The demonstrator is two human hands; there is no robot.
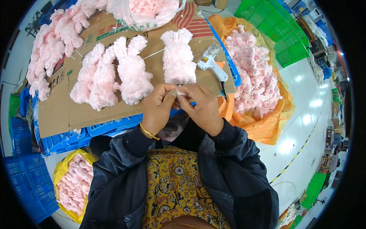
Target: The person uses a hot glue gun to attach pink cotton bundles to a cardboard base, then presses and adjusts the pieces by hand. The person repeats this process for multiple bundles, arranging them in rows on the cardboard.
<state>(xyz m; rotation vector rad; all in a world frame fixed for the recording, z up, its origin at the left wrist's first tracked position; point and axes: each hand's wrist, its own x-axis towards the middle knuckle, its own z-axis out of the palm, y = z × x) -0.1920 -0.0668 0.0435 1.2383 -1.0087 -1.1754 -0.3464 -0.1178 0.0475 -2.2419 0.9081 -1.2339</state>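
Observation:
My left hand [159, 106] and my right hand [201, 104] meet at the table's front edge. Between their fingertips they pinch a small pale pink piece [181, 92], mostly covered by the fingers; what it is made of I cannot tell. Just beyond them a fluffy pink plush toy [179, 58] lies on the cardboard, its lower end close to my fingers. A white hot glue gun [213, 66] rests to the right of that toy, its black cord hanging toward the edge. Left of it lie another plush toy [133, 71] and two more side by side [98, 77].
Flattened cardboard [63, 114] covers blue plastic crates [111, 126]. At the back stands a clear plastic bag [137, 24] of pink pieces, with a heap of plush toys [48, 51] to its left. An orange sack [264, 130] and a yellow sack [58, 169] on the floor hold pink plush.

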